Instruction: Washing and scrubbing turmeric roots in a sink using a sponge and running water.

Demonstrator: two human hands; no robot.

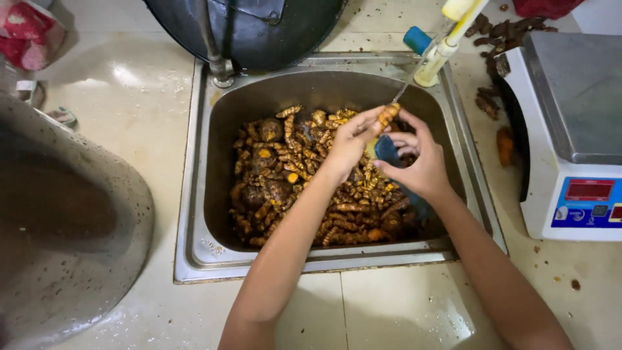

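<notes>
**Over the sink: root and knife in hand**

Above the rectangular steel sink [194, 194], heaped with knobbly orange-brown turmeric roots [304, 188], the left hand [353, 139] pinched one ridged orange root piece [387, 116]. The right hand [421, 162] closed round a blue-handled knife [389, 152]. A white scale [570, 129] with a blue panel stood beside the sink's right edge.

1. A white digital scale [570, 129] with a steel weighing plate and a blue panel with red displays sits at the right edge.
2. Loose brown root pieces [502, 39] lie scattered on the cream tiled floor [402, 304] beyond the scale.
3. A large dark round pan [259, 26] stands at the top, partly over the rim of the basin.
4. A pale yellow and white handle with a blue cap [418, 40] beside it leans at the basin's far corner.
5. A big grey speckled metal bowl [65, 220] fills the left side.
6. A red and white bag [26, 32] lies at the top left.
</notes>
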